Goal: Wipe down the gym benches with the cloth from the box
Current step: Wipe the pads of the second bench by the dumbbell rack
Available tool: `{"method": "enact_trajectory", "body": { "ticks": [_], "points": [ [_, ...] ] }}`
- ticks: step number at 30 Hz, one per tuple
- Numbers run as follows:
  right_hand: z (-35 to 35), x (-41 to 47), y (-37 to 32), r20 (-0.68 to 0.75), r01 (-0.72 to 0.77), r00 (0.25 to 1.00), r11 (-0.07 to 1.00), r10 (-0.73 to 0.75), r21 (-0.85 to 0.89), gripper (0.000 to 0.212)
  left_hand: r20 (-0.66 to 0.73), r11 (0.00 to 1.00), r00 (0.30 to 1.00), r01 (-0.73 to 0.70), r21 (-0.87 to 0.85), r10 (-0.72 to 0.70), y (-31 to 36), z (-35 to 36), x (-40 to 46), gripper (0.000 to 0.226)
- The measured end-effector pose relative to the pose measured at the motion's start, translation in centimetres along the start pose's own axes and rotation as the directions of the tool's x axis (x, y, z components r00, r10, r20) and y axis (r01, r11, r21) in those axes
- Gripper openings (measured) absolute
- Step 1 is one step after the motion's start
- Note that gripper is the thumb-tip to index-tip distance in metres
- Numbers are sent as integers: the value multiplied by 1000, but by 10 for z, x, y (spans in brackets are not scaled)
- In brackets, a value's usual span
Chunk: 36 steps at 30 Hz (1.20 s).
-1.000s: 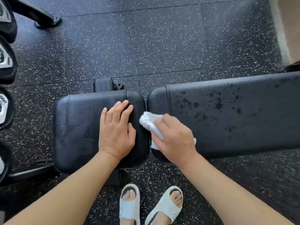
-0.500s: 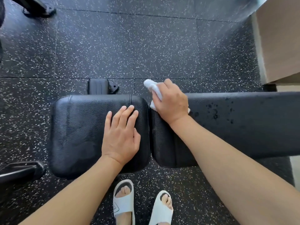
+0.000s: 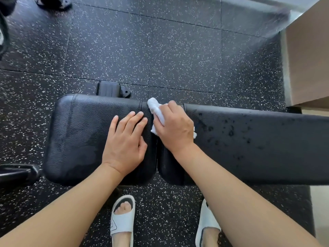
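Right hand grips the bunched white cloth, fingers curled round it, at the far end of the gap between seat pad and back pad. A second ago it was at the near edge; it has swept up the seam. Left hand stays flat, fingers straight, bracing the seat pad. Droplets remain on the back pad: probably next to wipe.

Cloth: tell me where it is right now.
In the head view the cloth sits centre frame, gripped under the right hand at the far end of the gap between the seat pad and long pad.
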State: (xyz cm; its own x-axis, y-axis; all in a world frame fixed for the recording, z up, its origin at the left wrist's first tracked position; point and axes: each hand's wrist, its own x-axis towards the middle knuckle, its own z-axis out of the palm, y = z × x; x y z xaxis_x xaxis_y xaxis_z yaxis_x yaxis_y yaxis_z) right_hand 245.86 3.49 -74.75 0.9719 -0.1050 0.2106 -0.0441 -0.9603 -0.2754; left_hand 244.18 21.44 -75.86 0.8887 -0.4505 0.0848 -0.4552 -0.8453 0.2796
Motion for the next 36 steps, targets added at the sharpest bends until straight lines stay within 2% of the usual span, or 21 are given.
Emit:
{"method": "enact_trajectory", "body": {
  "ticks": [2,4,6,9,10,12,14,17,22,26,29,31,33,35,36],
  "points": [
    [-5,-7,10,-7,111,994,994,-112,-8,22,-2,1000,1000,7,8,-7,3,-1,-1,57],
    [-14,-10,34,-12,212,977,976,-213,-48,23,3,997,997,71,4,-71,13,-4,0,56],
    [-26,-9,64,-32,225,973,972,-227,-69,26,29,993,992,121,-10,-120,34,-6,1,56],
    [-43,-5,113,-40,157,986,979,-164,-131,25,126,998,991,-35,-52,41,76,0,2,57],
    [-47,0,129,-40,98,994,984,-105,-147,25,145,998,989,-33,-54,41,88,4,1,57],
    [-53,15,157,-41,-52,998,994,48,-101,26,141,998,989,51,-28,-47,105,13,-3,56],
    [-50,27,167,-28,-90,996,995,89,-50,26,118,996,989,92,23,-94,112,21,-8,57],
    [-40,22,143,-42,47,998,999,-47,3,24,74,996,994,74,48,-78,110,31,-9,58],
    [-46,-60,103,-34,141,990,977,-137,159,21,42,996,996,77,45,-79,110,36,-9,59],
    [-65,-136,117,78,344,926,910,-369,230,14,22,996,997,80,39,-81,109,38,-10,60],
    [-69,-127,138,85,469,871,871,-483,148,14,14,997,997,72,41,-72,109,38,-11,60],
    [-63,-87,147,30,395,918,919,-395,23,15,23,997,998,61,46,-62,108,38,-11,60],
    [-55,-34,146,-59,195,979,979,-198,-53,16,31,997,998,57,57,-59,107,38,-11,60],
    [-48,8,132,-84,22,996,1000,-23,-21,19,37,996,998,54,64,-56,106,38,-11,60],
    [-43,16,122,-71,-17,997,1000,16,-2,20,37,997,998,53,63,-56,106,39,-11,60]
  ]
}}
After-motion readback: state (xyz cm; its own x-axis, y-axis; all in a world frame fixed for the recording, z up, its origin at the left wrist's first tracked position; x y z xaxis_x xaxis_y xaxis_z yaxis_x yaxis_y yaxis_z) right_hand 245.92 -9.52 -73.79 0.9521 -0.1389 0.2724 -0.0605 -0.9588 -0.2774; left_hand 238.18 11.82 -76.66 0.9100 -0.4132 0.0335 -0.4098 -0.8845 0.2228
